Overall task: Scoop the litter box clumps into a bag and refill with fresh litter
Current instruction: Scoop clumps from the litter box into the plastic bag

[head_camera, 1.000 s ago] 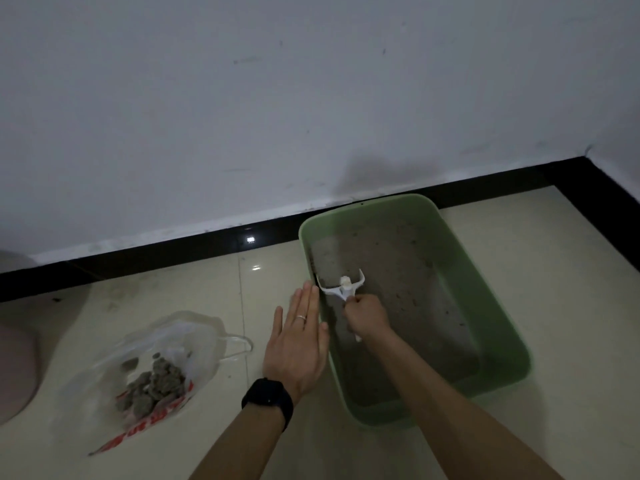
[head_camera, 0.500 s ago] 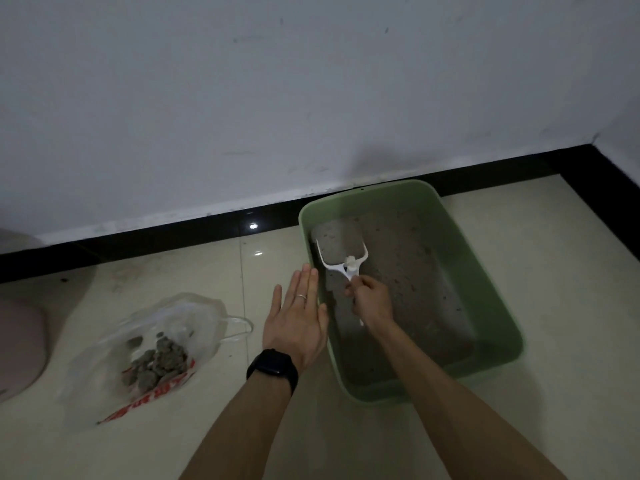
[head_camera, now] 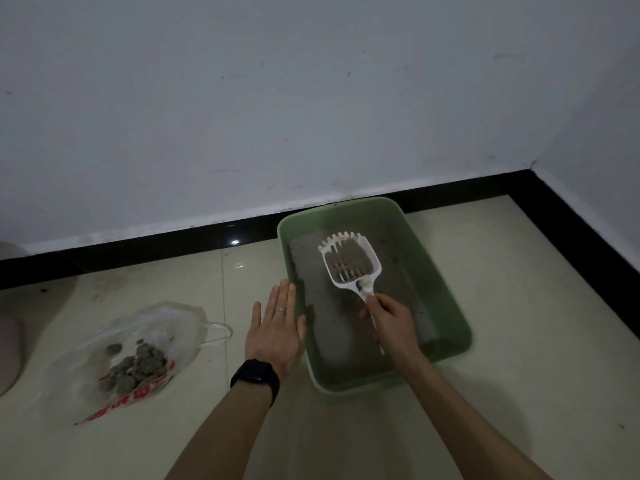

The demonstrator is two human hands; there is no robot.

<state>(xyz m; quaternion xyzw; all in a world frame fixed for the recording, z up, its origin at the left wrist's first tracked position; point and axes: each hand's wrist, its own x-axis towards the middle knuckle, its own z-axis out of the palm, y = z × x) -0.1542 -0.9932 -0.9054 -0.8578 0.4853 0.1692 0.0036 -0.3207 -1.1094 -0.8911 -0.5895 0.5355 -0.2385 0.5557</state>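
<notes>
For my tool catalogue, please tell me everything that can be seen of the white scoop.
The scoop is white, seemingly plastic: a slotted head with a toothed front edge and a thin handle. The right hand grips the handle, holding the head over the grey litter inside the green litter box. A pale lump sticks where head meets handle.

The left edge crops a pinkish object [head_camera: 8, 348]; bag [head_camera: 166, 323] lettering is illegible.
</notes>
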